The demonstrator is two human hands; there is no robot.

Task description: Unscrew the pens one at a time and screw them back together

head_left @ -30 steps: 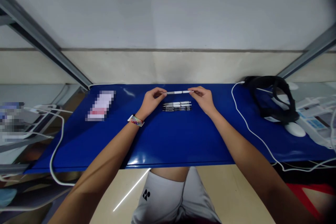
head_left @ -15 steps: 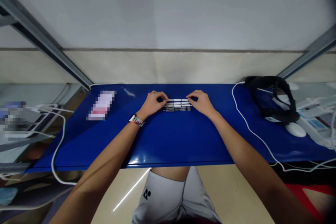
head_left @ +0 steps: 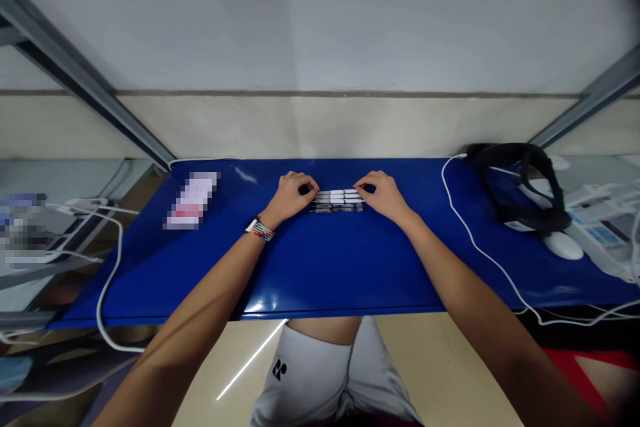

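Several pens (head_left: 338, 201) lie side by side in a neat row on the blue table top (head_left: 320, 267), near its far middle. My left hand (head_left: 291, 195) rests at the row's left end with fingers curled against the pen tips. At the right end my right hand (head_left: 381, 192) does the same, fingers bent and pressing on the pens. A coloured watch band sits on my left wrist. Both hands touch the table.
A blurred white and pink card (head_left: 193, 208) lies at the far left of the table. A black headset (head_left: 520, 187) and a white mouse (head_left: 563, 245) are at the right, with a white cable (head_left: 470, 233) running across. More cables hang at the left edge (head_left: 107, 273).
A second ago both hands held one pen up between them. They lowered it onto the far side of the row, and now press the row together from both ends.
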